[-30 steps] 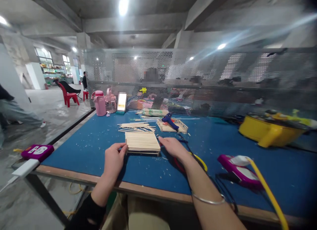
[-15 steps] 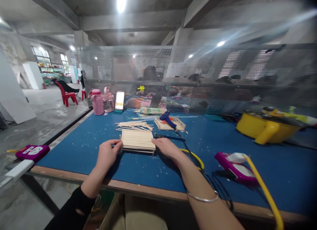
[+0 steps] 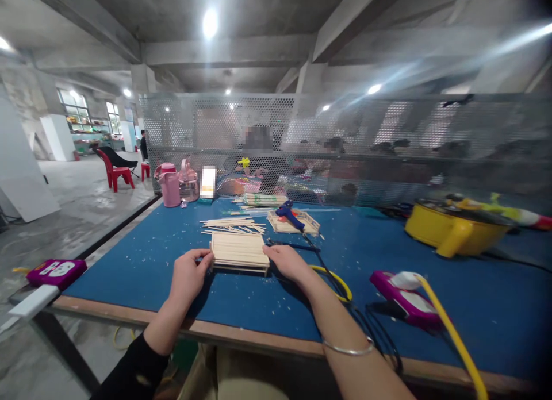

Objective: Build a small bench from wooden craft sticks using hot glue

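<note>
A small rectangular wooden stick structure rests on the blue tabletop, with a flat slatted top and thin rails below. My left hand pinches its left edge between thumb and fingers. At the right edge, my right hand grips the same structure. Loose wooden sticks lie just behind it. A blue glue gun rests on a wooden stick frame to the back right. Dark pliers lie near my right hand, partly hidden.
Pink jug, clear bottle and lit phone stand at the back left. Yellow pan and purple power strip sit on the right, with cables. A perforated screen borders the table; people show behind it.
The view has tilted slightly, so the scene sits a little lower. Both hands remain at the structure's sides; the thin stick upright by the left fingers no longer stands out.
</note>
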Tool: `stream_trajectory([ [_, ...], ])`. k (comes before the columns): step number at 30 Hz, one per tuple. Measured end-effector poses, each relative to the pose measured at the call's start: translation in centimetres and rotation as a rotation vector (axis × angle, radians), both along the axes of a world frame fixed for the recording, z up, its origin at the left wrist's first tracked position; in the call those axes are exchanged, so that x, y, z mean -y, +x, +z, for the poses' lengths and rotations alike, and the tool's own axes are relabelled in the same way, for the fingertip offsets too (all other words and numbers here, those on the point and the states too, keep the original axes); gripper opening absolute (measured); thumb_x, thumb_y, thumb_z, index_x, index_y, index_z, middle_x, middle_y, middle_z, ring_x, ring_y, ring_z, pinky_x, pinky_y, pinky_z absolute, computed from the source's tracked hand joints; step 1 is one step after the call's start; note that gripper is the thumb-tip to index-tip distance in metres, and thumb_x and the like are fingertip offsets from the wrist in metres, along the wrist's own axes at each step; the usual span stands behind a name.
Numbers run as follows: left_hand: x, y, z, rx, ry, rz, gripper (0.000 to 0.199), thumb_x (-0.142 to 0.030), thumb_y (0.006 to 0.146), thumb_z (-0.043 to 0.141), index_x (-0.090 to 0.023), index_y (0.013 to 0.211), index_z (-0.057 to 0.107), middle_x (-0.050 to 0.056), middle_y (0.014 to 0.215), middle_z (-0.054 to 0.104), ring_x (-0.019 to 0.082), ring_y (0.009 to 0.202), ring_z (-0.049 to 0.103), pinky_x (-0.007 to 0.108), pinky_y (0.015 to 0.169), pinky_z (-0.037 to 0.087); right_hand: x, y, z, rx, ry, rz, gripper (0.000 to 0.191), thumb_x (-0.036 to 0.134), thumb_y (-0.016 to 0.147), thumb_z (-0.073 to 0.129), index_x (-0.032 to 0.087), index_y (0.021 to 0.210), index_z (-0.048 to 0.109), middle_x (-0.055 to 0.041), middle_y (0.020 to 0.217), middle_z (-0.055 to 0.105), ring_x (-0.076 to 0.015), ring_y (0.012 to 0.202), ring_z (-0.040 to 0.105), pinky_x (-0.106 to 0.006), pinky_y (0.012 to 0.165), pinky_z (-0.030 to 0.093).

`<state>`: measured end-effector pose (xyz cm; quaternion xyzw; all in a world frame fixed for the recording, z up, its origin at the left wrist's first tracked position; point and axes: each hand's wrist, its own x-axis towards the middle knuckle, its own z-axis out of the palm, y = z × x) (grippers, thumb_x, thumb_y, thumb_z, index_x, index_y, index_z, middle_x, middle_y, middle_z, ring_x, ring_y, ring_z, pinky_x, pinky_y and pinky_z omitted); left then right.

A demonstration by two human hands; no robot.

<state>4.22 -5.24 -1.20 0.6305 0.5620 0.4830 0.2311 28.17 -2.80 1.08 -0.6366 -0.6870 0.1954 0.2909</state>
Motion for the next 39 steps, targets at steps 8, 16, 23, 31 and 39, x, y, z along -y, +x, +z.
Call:
stream_trajectory([
  [8,0.2,0.0,-0.2,0.044,0.023,0.014,0.027,-0.035,0.072,0.051,-0.016,0.082,0.069,0.007,0.084,0.070,0.019,0.075,0.063,0.029,0.071,0.048,-0.1,0.2,-0.1,0.024,-0.013,0.041,0.044,0.046,0.076,0.040,0.015,0.048,0.055,0.0014,0.045,0.047,-0.0120,0.048,0.040,-0.023,0.047,0.029],
  [16,-6.2,-1.2,2.0,0.074,0.017,-0.010,0.032,-0.039,0.072,0.050,-0.015,0.084,0.067,0.004,0.074,0.068,0.015,0.066,0.060,0.022,0.058,0.045,-0.8,0.6,0.0,0.028,0.069,-0.095,0.047,0.048,0.080,0.030,0.016,0.059,0.058,-0.0081,0.062,0.060,-0.0202,0.064,0.051,-0.027,0.058,0.033],
  [23,-11.5,1.1,0.1,0.061,-0.060,-0.051,0.023,-0.025,0.072,0.048,-0.010,0.066,0.064,0.007,0.063,0.065,0.013,0.054,0.056,0.022,0.053,0.040,-0.5,-0.2,-0.5,-0.025,-0.001,-0.017,0.048,0.048,0.077,0.038,0.013,0.060,0.066,-0.0052,0.058,0.062,-0.0191,0.062,0.054,-0.025,0.056,0.036],
  [31,-10.1,0.0,0.1,0.051,0.022,-0.092,0.028,-0.031,0.075,0.048,-0.010,0.080,0.065,0.008,0.073,0.068,0.015,0.061,0.058,0.025,0.058,0.042,-0.4,0.6,0.7,0.030,0.126,-0.096,0.048,0.049,0.078,0.036,0.015,0.054,0.060,-0.0033,0.054,0.059,-0.0159,0.056,0.051,-0.024,0.053,0.033],
  [39,-8.4,0.1,1.7,-0.106,0.201,-0.239,0.014,-0.023,0.072,0.057,-0.015,0.076,0.068,0.006,0.081,0.067,0.016,0.079,0.057,0.026,0.075,0.040,-3.6,-6.7,3.8,0.026,0.310,0.156,0.031,0.038,0.075,0.049,0.016,0.080,0.069,-0.0016,0.061,0.063,-0.0136,0.057,0.051,-0.022,0.052,0.031],
])
